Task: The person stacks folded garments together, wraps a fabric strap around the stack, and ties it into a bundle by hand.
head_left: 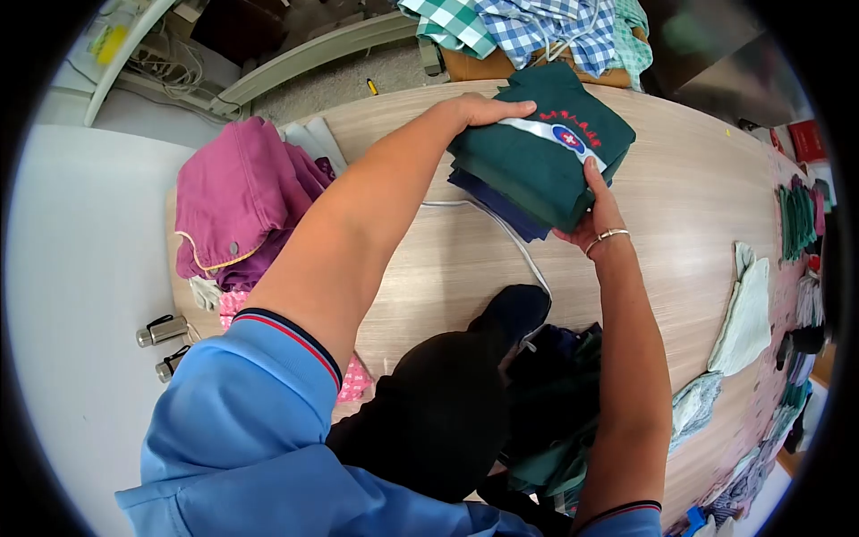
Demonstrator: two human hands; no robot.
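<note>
A stack of folded dark green garments point(528, 170) is at the far side of the table, with red embroidered lettering on the top piece. Across it runs a white band point(537, 130) bearing a blue oval badge with a red-and-white emblem. My left hand point(488, 109) grips the stack's far left edge, thumb on top, fingers hidden. On the near right side, my right hand point(601, 210) holds the edge, with one finger on the white band. Navy folded cloth point(501, 206) shows beneath the green. Whether the stack is lifted or resting I cannot tell.
Pink-purple folded clothing point(237, 197) is piled at the left. A white cord point(523, 251) trails over the table point(420, 295). Checked fabrics point(546, 31) lie beyond the far edge. Pale folded cloths point(743, 313) are on the right, and dark garments point(555, 394) near my body.
</note>
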